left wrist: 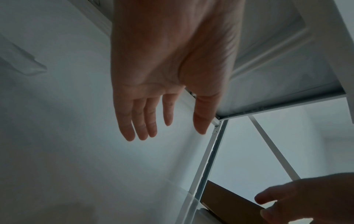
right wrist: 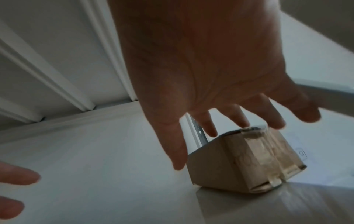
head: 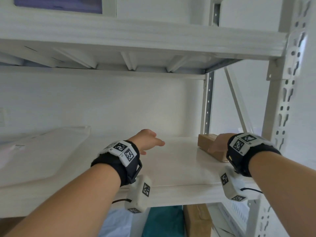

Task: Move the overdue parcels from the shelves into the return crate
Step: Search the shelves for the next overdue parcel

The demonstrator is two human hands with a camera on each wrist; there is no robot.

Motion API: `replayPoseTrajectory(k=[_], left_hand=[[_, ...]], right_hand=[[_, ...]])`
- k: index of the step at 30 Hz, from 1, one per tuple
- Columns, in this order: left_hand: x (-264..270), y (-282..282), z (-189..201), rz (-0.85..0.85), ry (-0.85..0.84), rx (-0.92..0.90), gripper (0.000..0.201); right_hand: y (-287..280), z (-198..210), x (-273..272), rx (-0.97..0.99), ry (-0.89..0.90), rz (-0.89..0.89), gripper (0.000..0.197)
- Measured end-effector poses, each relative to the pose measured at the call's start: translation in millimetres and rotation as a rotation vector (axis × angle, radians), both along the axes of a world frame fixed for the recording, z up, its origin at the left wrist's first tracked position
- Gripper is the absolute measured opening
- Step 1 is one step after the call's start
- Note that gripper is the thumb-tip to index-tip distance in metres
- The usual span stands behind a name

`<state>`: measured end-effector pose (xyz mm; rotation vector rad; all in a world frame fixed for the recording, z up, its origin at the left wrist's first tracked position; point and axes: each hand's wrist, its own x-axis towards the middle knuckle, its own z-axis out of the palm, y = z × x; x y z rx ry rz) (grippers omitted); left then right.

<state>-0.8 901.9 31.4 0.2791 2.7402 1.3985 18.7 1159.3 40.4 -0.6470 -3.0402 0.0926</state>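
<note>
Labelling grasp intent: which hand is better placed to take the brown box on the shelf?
Right. The right hand is spread directly over the brown box; the left hand is open above bare shelf, well aside.

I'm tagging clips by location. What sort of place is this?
Probably a parcel storeroom: a white slotted metal shelving rack, a taped brown cardboard box on its shelf, a white flat mailer with a label, more packages below.
</note>
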Motion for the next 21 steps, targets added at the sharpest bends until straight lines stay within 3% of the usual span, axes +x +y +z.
replayPoseTrajectory(k=[4, 9, 21], left_hand=[[-6, 0, 0, 0.001, -0.001, -0.003, 0.062], [-13, -1, -2, -0.015, -0.038, 0.018, 0.062], [-22, -3, -2, -0.047, -0.086, 0.043, 0.057]], right_hand=[[4, -8, -13, 0.025, -0.014, 0.044, 0.067], [5, -9, -29, 0.055, 0.024, 0.031, 0.074], [-2, -4, -36, 0.023, 0.02, 0.078, 0.06]])
